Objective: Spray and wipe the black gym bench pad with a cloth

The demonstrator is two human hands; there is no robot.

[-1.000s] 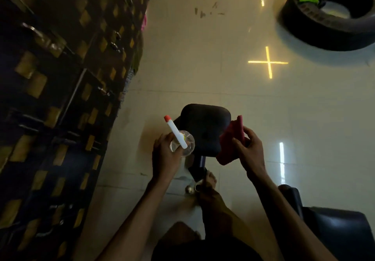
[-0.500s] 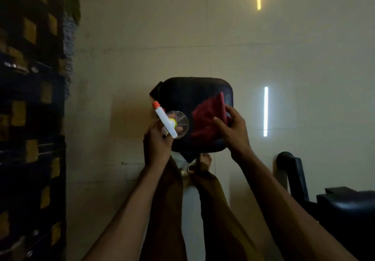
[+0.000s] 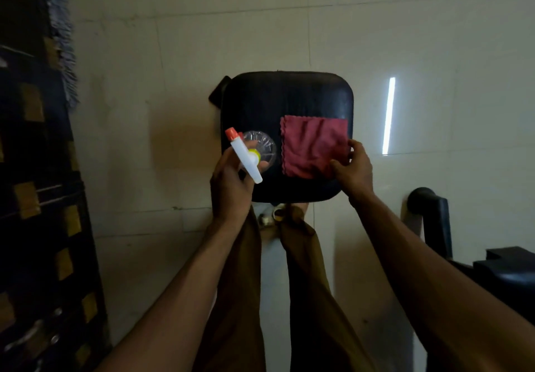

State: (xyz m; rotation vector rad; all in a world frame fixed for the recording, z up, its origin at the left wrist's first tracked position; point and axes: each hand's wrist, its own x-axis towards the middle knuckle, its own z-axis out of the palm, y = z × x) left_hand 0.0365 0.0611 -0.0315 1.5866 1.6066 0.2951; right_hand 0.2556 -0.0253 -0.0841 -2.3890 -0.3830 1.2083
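Black bench pad (image 3: 285, 99): leather-like covering, faint sheen, finely grained. Red cloth (image 3: 312, 145): soft, matt, wrinkled fabric with scalloped edge. Spray bottle (image 3: 252, 154): clear glossy plastic body, white smooth plastic head. Floor (image 3: 231, 38): smooth, reflective tile.

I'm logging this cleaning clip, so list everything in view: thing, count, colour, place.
Padded square gym bench pad: one, black, centre, above the floor.
Crumpled red cloth: one, spread on the pad's right half.
Clear plastic spray bottle with white trigger head and red nozzle: one, over the pad's left edge.
Tiled floor: pale cream.
Patterned dark panel: one, black with tan squares, far left.
Black padded equipment: lower right, partly cut off.
Left hand: grip on the bottle.
Right hand: pinches the cloth's near right corner.
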